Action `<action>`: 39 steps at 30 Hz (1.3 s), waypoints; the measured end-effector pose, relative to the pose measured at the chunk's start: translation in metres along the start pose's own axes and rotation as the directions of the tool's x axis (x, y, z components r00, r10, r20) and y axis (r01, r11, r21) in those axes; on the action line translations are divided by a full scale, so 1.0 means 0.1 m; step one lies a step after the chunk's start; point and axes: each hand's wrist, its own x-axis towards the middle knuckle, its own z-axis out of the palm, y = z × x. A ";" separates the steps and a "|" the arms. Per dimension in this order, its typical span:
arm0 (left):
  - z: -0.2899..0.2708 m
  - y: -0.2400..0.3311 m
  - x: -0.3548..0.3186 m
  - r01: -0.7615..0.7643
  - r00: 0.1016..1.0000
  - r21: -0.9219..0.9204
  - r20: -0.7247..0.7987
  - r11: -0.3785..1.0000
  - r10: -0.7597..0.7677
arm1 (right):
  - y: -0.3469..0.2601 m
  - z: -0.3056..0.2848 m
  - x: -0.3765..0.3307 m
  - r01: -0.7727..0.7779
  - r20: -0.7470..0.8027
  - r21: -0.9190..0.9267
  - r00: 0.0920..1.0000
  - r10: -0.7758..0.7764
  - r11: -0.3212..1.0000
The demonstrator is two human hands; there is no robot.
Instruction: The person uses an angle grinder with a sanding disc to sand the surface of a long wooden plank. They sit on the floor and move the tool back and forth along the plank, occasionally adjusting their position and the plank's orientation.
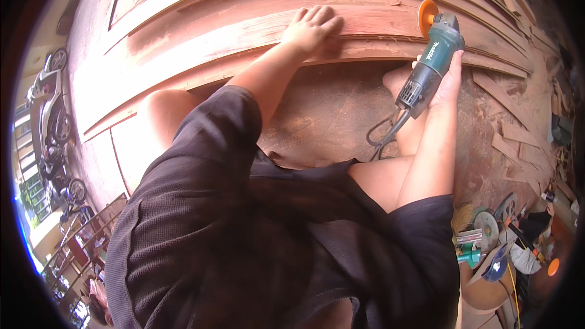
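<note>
Your right hand point(450, 79) is wrapped around the body of a teal angle grinder point(431, 61), your fingers closed on its grip so the tool is firmly held. The grinder points away from you, and its orange sanding disc point(426, 15) stands on edge against the reddish curved wooden board point(244, 30) that runs across the top of the view. The grinder's black cord point(382, 137) loops down from its rear end, passing just beside your bare knee. Your left hand point(312, 27) lies flat on the same board, well to the left of the disc, fingers together and stretched out, palm pressing down on the wood and holding nothing. Red dust coats the board and the floor point(323, 116) beneath it. Thin wooden strips point(518, 140) lie scattered on the floor to your right. Farther down on the right, near your hip, sits a cluster of other power tools point(487, 237). At the far left edge, parked motorbikes point(52, 103) stand outside.
</note>
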 end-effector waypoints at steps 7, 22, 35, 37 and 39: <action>-0.30 -0.08 -0.10 0.150 0.984 -0.063 0.110 0.987 -0.143 | -0.12 -0.05 -0.15 0.085 0.133 0.132 0.986 -0.103 0.988; -0.52 -2.17 -2.29 0.441 0.843 0.077 0.306 0.894 -0.442 | 0.04 0.24 -0.29 0.013 0.249 0.263 0.965 -0.081 0.965; -1.27 -0.62 -1.70 0.422 0.898 -0.556 0.148 0.716 -0.415 | 0.45 0.63 -0.28 -0.126 0.341 -0.004 0.932 0.120 0.992; -1.25 -0.10 -1.53 0.382 0.910 -0.728 0.190 0.569 -0.368 | 0.47 0.60 -0.21 -0.202 0.270 -0.137 0.934 0.233 0.970; -1.11 0.28 -1.38 0.422 0.899 -0.822 0.328 0.383 -0.290 | 0.61 0.70 -0.18 -0.252 0.202 -0.269 0.929 0.311 0.930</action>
